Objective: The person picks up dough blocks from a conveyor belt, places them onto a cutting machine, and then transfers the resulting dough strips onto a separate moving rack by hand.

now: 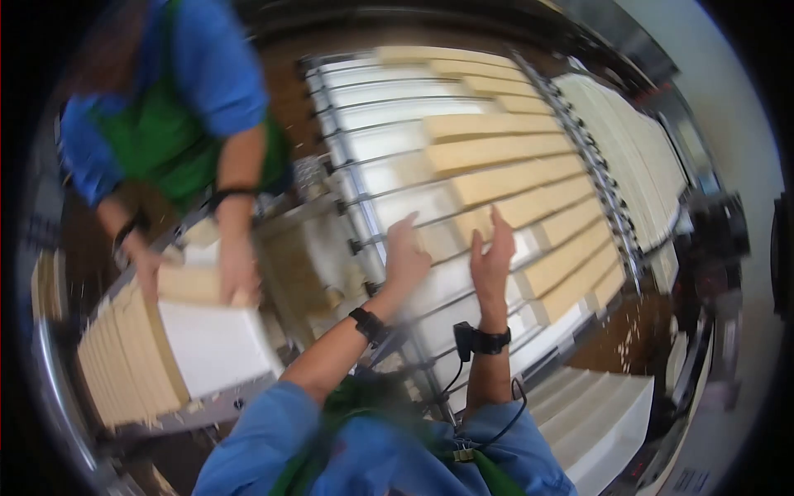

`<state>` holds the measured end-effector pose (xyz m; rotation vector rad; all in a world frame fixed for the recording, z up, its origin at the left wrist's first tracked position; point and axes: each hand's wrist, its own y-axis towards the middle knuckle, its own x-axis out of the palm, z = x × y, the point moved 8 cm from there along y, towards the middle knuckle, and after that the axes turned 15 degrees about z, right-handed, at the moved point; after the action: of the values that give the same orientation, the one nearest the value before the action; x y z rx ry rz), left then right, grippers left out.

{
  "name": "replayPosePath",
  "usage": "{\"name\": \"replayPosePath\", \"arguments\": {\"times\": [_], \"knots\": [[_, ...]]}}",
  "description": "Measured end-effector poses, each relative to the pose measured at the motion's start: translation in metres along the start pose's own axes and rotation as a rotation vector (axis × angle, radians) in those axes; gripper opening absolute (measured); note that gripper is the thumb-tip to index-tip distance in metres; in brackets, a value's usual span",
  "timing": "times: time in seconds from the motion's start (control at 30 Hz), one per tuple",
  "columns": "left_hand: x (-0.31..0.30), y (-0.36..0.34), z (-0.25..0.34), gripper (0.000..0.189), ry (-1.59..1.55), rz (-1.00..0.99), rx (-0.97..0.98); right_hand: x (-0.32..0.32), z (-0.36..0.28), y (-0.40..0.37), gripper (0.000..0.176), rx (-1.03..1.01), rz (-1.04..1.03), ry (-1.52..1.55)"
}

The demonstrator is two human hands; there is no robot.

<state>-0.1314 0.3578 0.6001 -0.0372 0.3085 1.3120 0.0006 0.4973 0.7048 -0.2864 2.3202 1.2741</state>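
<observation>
My left hand [406,258] is over the slatted rack, fingers pointing away from me and slightly blurred, with nothing visible in it. To its right, my right hand [494,258] is raised with thumb and fingers apart, also holding nothing. Both wrists wear black bands. Long pale yellow blocks [517,153] lie in rows across the right part of the rack [376,149], separated by dark bars. The end of one block [475,221] appears between my hands, closest to the right fingertips. White surface shows along the rack's left side.
At left, a person in a green apron [157,149] grips a pale block [190,283] with both hands above a white surface [211,347]. Beside it stands a row of pale slabs [132,355]. White ribbed trays [591,422] sit at lower right. Crumbs [628,339] dot the brown floor.
</observation>
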Motion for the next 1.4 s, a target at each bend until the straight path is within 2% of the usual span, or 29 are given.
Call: {"name": "replayPosePath", "arguments": {"times": [0.07,0.1,0.13,0.17,0.2,0.23,0.3,0.33,0.37,0.43,0.47,0.5,0.53,0.6,0.63,0.7,0.73,0.8,0.9,1.0,1.13,1.23,1.33,1.4], "knots": [[-0.065,-0.011,0.015,0.068,-0.079,-0.058,0.036,0.009,-0.046,0.006,0.057,-0.012,-0.011,0.087],[-0.106,-0.011,0.006,0.068,-0.047,0.023,0.011,0.017,-0.08,0.009,0.055,0.069,-0.063,0.192],[-0.143,-0.018,0.005,0.066,0.059,-0.028,0.129,0.029,-0.117,0.008,0.053,0.151,-0.13,0.3],[-0.177,-0.025,0.001,0.063,0.178,-0.077,0.237,0.048,-0.148,0.0,0.05,0.118,-0.224,0.37],[-0.216,-0.03,-0.013,0.058,0.146,-0.105,0.194,0.067,-0.183,-0.011,0.047,0.08,-0.315,0.44],[-0.263,-0.034,-0.016,0.057,0.218,-0.023,0.226,0.085,-0.221,-0.028,0.043,0.062,-0.421,0.512],[-0.355,-0.05,-0.033,0.05,0.344,0.156,0.23,0.128,-0.302,-0.072,0.041,-0.115,-0.642,0.643],[-0.404,-0.063,-0.052,0.043,0.431,0.31,0.181,0.141,-0.346,-0.098,0.04,-0.207,-0.742,0.686],[-0.456,-0.088,-0.073,0.037,0.381,0.554,0.221,0.158,-0.382,-0.122,0.04,-0.235,-0.767,0.725],[-0.55,-0.137,-0.09,0.033,0.699,0.976,0.066,0.203,-0.463,-0.184,0.038,-0.351,-0.973,0.894],[-0.587,-0.164,-0.098,0.041,0.871,1.123,-0.082,0.22,-0.502,-0.204,0.036,-0.409,-1.0,0.946],[-0.618,-0.189,-0.117,0.06,0.92,1.16,-0.265,0.245,-0.535,-0.231,0.036,-0.492,-0.982,0.968],[-0.635,-0.206,-0.128,0.06,0.919,1.167,-0.27,0.267,-0.567,-0.253,0.038,-0.511,-0.95,0.975],[-0.659,-0.228,-0.16,0.074,1.02,1.053,-0.445,0.326,-0.622,-0.294,0.042,-0.586,-0.918,0.917],[-0.661,-0.232,-0.167,0.08,0.935,1.005,-0.465,0.351,-0.643,-0.313,0.042,-0.588,-0.917,0.917],[-0.666,-0.228,-0.176,0.081,0.844,1.006,-0.468,0.393,-0.676,-0.334,0.045,-0.642,-0.764,0.727],[-0.666,-0.226,-0.179,0.082,0.758,1.003,-0.471,0.399,-0.688,-0.339,0.045,-0.644,-0.764,0.725],[-0.671,-0.218,-0.18,0.082,0.748,1.008,-0.464,0.424,-0.699,-0.354,0.044,-0.724,-0.858,0.404],[-0.676,-0.217,-0.187,0.078,0.669,0.979,-0.581,0.43,-0.714,-0.362,0.043,-0.768,-0.814,0.347],[-0.676,-0.214,-0.187,0.078,0.697,0.952,-0.611,0.428,-0.715,-0.374,0.041,-0.852,-0.782,0.262],[-0.673,-0.208,-0.189,0.074,0.707,0.947,-0.579,0.439,-0.704,-0.378,0.04,-0.869,-0.817,0.306],[-0.671,-0.2,-0.182,0.08,0.812,0.927,-0.511,0.428,-0.662,-0.351,0.043,-0.694,-0.847,0.411],[-0.657,-0.185,-0.181,0.082,0.782,0.734,-0.406,0.394,-0.586,-0.301,0.047,-0.597,-0.769,0.264],[-0.648,-0.173,-0.18,0.088,0.766,0.545,-0.291,0.368,-0.517,-0.268,0.044,-0.33,-0.719,0.094]]}}
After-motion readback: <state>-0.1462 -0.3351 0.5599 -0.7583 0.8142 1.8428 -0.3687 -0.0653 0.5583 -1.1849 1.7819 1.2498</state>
